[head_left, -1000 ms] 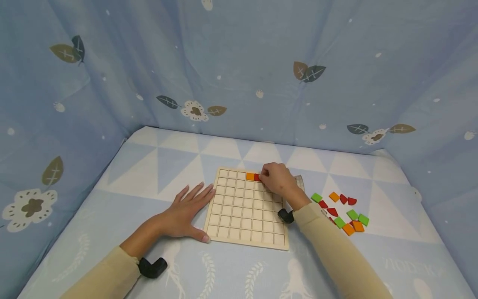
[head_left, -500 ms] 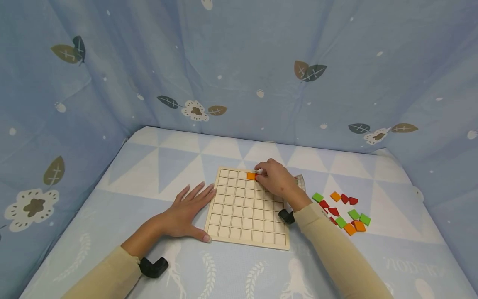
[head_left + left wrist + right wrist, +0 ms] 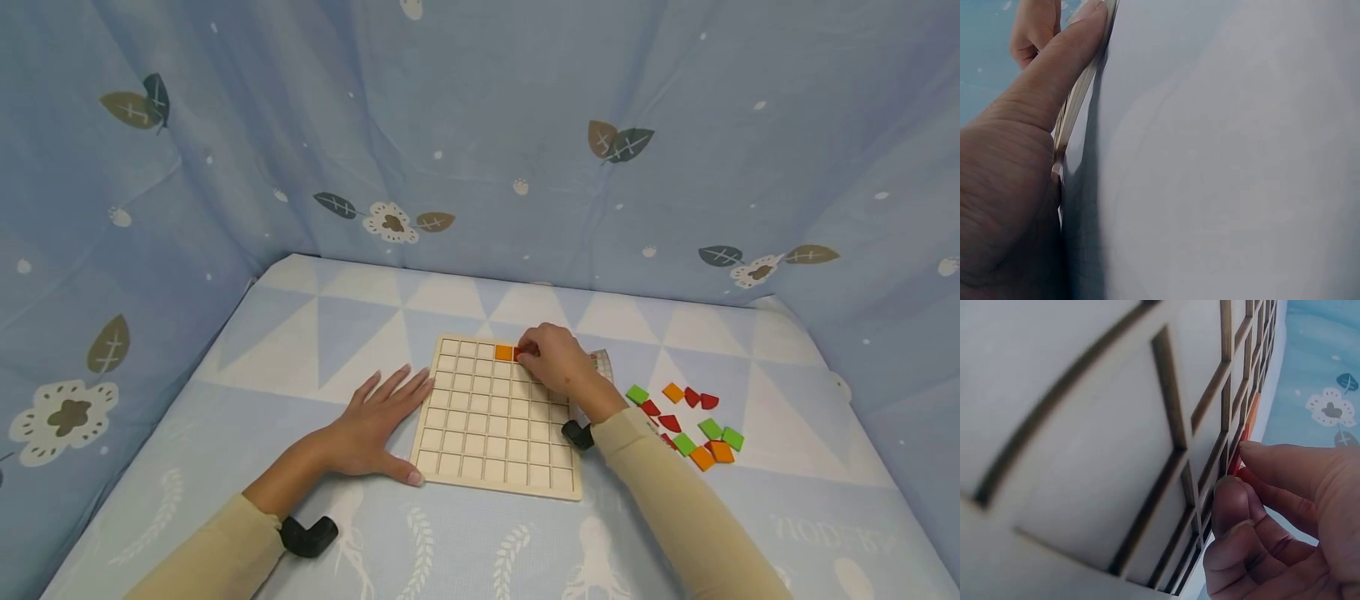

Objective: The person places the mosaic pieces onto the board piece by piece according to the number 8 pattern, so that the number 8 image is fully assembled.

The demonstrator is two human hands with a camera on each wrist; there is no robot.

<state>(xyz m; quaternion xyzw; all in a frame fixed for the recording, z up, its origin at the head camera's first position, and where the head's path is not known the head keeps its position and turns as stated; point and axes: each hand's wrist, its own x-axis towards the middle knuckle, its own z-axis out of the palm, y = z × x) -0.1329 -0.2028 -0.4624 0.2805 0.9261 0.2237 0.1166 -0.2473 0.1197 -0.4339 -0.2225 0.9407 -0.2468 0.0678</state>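
Observation:
A light wooden grid board (image 3: 480, 425) lies on the cloth-covered table, with an orange square tile (image 3: 503, 352) in a cell of its far row. Directly right of it sits a red tile (image 3: 517, 354), largely hidden by my right hand (image 3: 557, 358). In the right wrist view, thumb and fingertips pinch that red tile (image 3: 1235, 459) down at the grid, so its shape cannot be made out. My left hand (image 3: 369, 435) lies flat with fingers spread, touching the board's left edge. The left wrist view shows its thumb (image 3: 1047, 81) against the board's side.
Loose tiles lie right of the board: green squares (image 3: 684, 444), orange squares (image 3: 673, 392) and red quarter-rounds (image 3: 669, 424), several in all. A printed sheet (image 3: 602, 363) shows partly behind my right hand. Patterned curtains (image 3: 480, 167) surround the table.
Half a second ago my right index finger was raised off the red tile; now the fingertips are back together on it. My left hand has stayed in place.

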